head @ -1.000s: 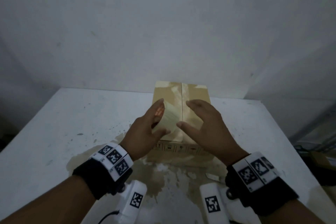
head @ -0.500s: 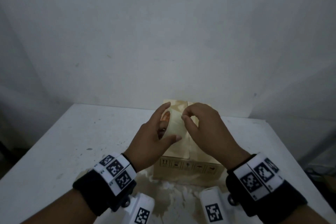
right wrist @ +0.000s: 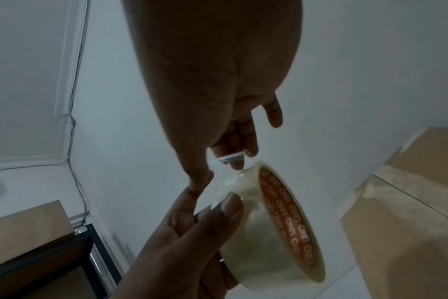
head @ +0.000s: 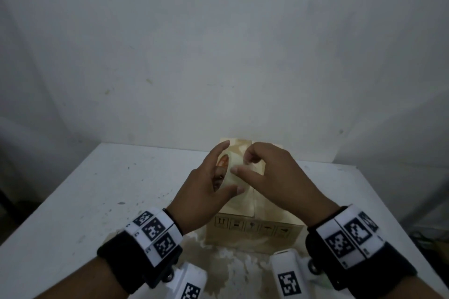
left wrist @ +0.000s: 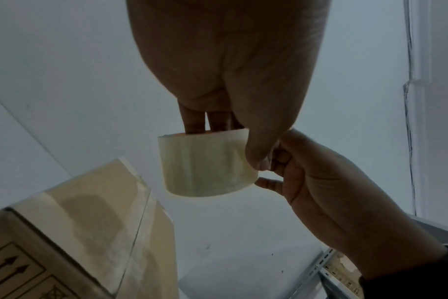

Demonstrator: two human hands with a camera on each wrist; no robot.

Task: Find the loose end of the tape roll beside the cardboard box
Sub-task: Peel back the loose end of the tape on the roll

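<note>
left hand (head: 206, 192) grips tape roll (left wrist: 205, 161) | right hand (head: 274, 177) pinches its edge

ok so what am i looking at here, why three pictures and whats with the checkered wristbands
No machine: a person working bare-handed, wearing three cameras. The top picture comes from the head, the other two from each wrist, looking along the fingers. The checkered bands are printed markers strapped to the wrists. A closed box sits on a stained white table. The left hand holds a tape roll above the box, fingers through its core. The right hand picks at the roll's edge, where a bit of tape looks lifted.
</note>
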